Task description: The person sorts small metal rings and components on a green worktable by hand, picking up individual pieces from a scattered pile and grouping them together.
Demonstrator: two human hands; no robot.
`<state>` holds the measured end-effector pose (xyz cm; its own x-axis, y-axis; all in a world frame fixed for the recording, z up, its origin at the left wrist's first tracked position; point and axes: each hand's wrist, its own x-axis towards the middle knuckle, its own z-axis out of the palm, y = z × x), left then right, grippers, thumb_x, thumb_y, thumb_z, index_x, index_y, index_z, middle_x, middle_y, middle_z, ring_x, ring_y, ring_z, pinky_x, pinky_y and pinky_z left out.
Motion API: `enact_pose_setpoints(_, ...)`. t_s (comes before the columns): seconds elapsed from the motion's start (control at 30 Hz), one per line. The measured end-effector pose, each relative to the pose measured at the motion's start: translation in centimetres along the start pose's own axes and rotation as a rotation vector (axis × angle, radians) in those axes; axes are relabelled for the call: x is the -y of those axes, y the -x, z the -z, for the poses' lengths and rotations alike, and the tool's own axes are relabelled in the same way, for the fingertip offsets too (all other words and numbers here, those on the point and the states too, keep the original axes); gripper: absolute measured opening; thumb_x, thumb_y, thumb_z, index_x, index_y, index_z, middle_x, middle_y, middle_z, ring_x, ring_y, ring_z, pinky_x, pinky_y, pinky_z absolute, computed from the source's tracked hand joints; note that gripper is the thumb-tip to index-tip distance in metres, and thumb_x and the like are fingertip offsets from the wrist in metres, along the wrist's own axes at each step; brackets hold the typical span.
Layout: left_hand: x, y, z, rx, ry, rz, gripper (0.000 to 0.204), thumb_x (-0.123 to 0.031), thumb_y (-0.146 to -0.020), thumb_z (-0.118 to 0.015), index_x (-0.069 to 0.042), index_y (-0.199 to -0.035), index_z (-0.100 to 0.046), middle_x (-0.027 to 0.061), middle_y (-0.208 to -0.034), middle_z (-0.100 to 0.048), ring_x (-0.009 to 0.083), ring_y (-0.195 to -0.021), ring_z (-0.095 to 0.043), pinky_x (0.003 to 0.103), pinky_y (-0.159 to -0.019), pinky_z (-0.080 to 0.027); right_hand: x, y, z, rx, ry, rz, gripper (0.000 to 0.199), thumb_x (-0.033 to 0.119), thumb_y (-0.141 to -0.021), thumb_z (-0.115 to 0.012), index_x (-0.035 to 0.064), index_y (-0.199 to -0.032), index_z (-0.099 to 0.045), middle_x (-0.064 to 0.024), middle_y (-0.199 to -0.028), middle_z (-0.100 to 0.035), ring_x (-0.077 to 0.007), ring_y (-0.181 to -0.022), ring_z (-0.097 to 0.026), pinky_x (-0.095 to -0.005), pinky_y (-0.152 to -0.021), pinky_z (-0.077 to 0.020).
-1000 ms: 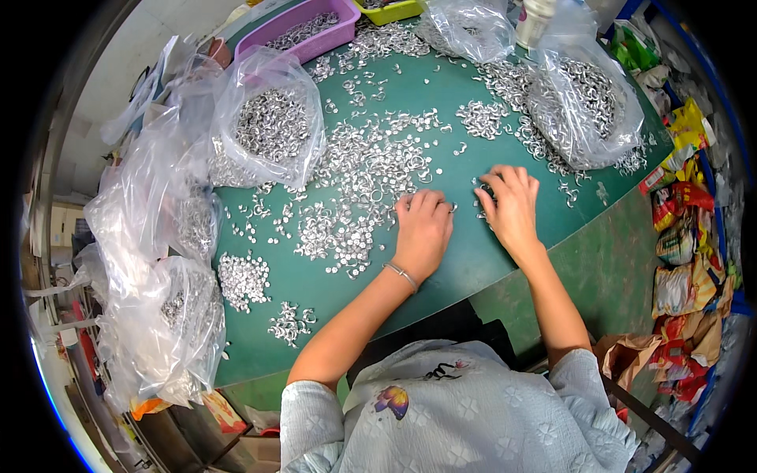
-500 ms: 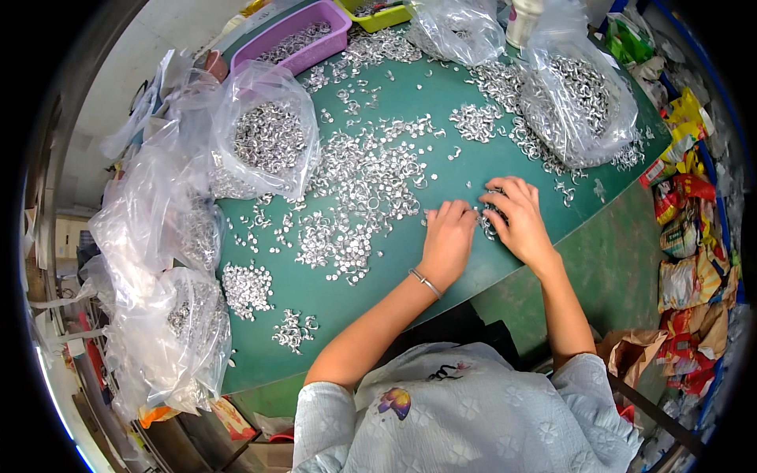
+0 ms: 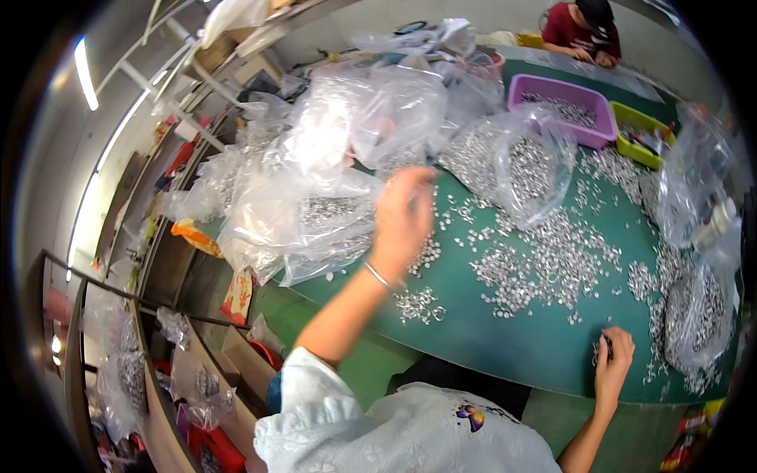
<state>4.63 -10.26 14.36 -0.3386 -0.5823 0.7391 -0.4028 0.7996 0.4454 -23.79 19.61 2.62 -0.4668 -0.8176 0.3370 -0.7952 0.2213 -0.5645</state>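
Observation:
My left hand (image 3: pixel 402 221) is raised over the table's left side, beside clear plastic bags (image 3: pixel 331 236) of small silvery metal pieces. Motion smears its fingers, so I cannot see whether it holds anything. Just below it lie a small heap of metal pieces (image 3: pixel 426 256) and a cluster of curved, open-ring pieces (image 3: pixel 419 306). My right hand (image 3: pixel 617 356) rests near the table's front edge at the right, fingers curled round a few small metal rings (image 3: pixel 597 351). A broad spread of loose metal pieces (image 3: pixel 552 264) covers the green tabletop (image 3: pixel 473 339) between the hands.
An open bag of metal pieces (image 3: pixel 530 169) stands behind the spread. Purple (image 3: pixel 605 134) and yellow-green (image 3: pixel 637 154) baskets sit at the back. Another filled bag (image 3: pixel 698 315) is at the right. A person in a dark red shirt (image 3: pixel 564 27) works beyond. Shelving (image 3: pixel 118 213) stands left.
The view has swung left. My left hand has left the spot beside my right hand and moved left to the bags. My right hand stays by the front edge, over the small pieces.

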Motion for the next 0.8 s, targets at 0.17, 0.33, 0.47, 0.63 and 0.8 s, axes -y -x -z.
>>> enact_pose_setpoints(0.17,16.6,-1.1,10.8,0.271,-0.602,0.377,0.017,-0.003,-0.08,-0.06,0.004,-0.095,-0.065,0.0236,-0.091,-0.065,0.04,-0.088,-0.063,0.043,-0.081,-0.05,1.0,-0.4,-0.9,0.023,-0.103,0.011,0.009,-0.003,-0.084,-0.057,-0.0042,-0.093,-0.059,-0.0177,-0.096,-0.059,-0.0355,-0.091,-0.054,-0.0411,-0.084,-0.0424)
enact_pose_setpoints(0.33,17.9,-3.0,8.6,0.166,-0.5,0.304,0.011,-0.006,-0.079,-0.062,0.0,-0.085,-0.068,0.0207,-0.083,-0.067,0.0377,-0.079,-0.064,0.042,-0.072,-0.052,1.6,-0.7,-1.9,0.071,-0.087,0.0,0.009,-0.004,-0.083,-0.058,-0.0044,-0.091,-0.059,-0.018,-0.093,-0.059,-0.0356,-0.09,-0.055,-0.0404,-0.083,-0.043)
enact_pose_setpoints(0.47,18.5,-7.6,5.8,0.221,-0.45,0.228,0.012,-0.003,-0.076,-0.061,0.004,-0.084,-0.066,0.024,-0.09,-0.064,0.0394,-0.085,-0.064,0.042,-0.077,-0.052,3.9,-2.0,-3.1,0.097,-0.086,0.098,0.007,-0.003,-0.081,-0.059,-0.0027,-0.088,-0.06,-0.0171,-0.092,-0.059,-0.0348,-0.088,-0.055,-0.0399,-0.081,-0.0425)
enact_pose_setpoints(0.63,24.4,-7.5,3.8,0.361,-0.611,0.362,0.016,-0.004,-0.073,-0.06,0.005,-0.083,-0.069,0.0293,-0.083,-0.065,0.0412,-0.081,-0.066,0.045,-0.075,-0.054,4.5,-2.3,-4.1,0.093,-0.054,0.155,0.008,-0.003,-0.079,-0.062,-0.0029,-0.087,-0.06,-0.0176,-0.088,-0.061,-0.0354,-0.083,-0.058,-0.0404,-0.078,-0.0448)
enact_pose_setpoints(0.8,27.6,-7.6,2.1,0.477,-0.767,0.165,0.02,-0.003,-0.075,-0.06,0.004,-0.091,-0.07,0.0242,-0.095,-0.067,0.0389,-0.089,-0.067,0.042,-0.078,-0.055,6.1,-3.2,-4.5,0.13,-0.007,0.205,0.007,-0.002,-0.079,-0.062,-0.0015,-0.086,-0.061,-0.017,-0.088,-0.061,-0.0345,-0.083,-0.058,-0.0402,-0.077,-0.045)
